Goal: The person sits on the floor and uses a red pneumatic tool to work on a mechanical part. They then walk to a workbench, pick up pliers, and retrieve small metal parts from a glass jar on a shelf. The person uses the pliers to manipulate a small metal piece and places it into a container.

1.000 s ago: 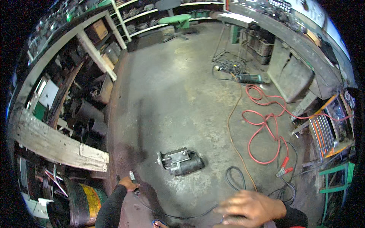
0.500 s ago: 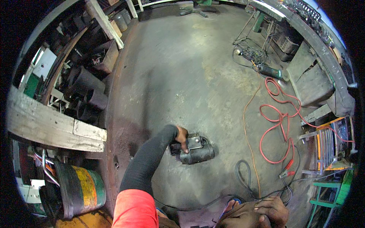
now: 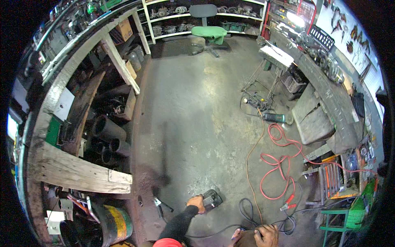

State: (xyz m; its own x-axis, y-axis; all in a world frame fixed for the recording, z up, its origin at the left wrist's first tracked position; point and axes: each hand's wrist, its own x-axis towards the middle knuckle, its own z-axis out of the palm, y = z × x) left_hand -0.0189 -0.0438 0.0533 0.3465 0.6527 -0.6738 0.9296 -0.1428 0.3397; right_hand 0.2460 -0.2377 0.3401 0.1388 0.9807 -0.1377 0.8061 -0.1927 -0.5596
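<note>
My left hand (image 3: 196,203), at the end of a black sleeve, grips the near-left end of a dark starter motor (image 3: 212,199) on the concrete floor. The motor sits at a slant, and the hand and sleeve cover part of it. To the left of that arm lies a clamp (image 3: 163,205) with black handles and a bright metal jaw. My right hand (image 3: 266,235) rests over my knee with its fingers bent loosely and apart, holding nothing.
Red cable (image 3: 275,158) loops across the floor at right, ending in a red-handled clamp (image 3: 289,203). Black cable (image 3: 245,208) curls near my knee. An angle grinder (image 3: 275,117) lies farther off. A striped bucket (image 3: 117,222) and wooden shelving (image 3: 82,173) line the left; a green stool (image 3: 335,218) stands right.
The view has tipped up, bringing in the far shelves and a green chair. The starter motor has turned from lying nearly sideways to a slant, with my left hand now at its near-left end.
</note>
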